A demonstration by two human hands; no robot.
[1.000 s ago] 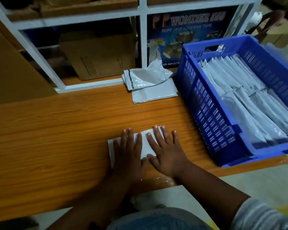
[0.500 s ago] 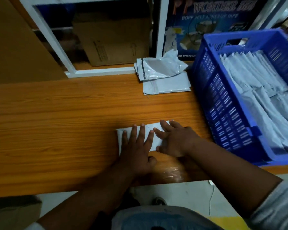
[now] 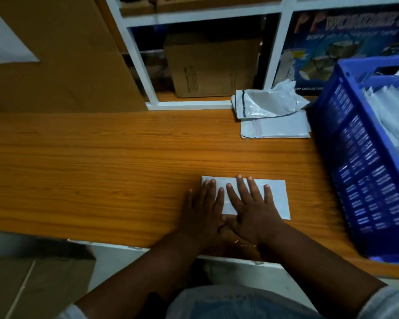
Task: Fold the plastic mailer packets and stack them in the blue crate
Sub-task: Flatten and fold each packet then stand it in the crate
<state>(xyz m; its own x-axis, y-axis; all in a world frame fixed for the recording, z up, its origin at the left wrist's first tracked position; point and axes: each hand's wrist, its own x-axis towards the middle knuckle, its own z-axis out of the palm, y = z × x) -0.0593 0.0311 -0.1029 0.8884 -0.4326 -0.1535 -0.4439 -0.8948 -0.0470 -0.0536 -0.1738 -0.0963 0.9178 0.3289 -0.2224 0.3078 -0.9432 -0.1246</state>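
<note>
Both hands flat, fingers spread, side by side: left hand and right hand pressing folded mailer at lower centre of frame. Best pressing crease outward firmly before lifting toward blue crate, right edge.

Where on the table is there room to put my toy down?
The widest bare wood is left of the hands, out to the cardboard. There is also a bare strip between the flat packet and the loose packets by the shelf. It is crowded on the right, where the crate stands.
</note>
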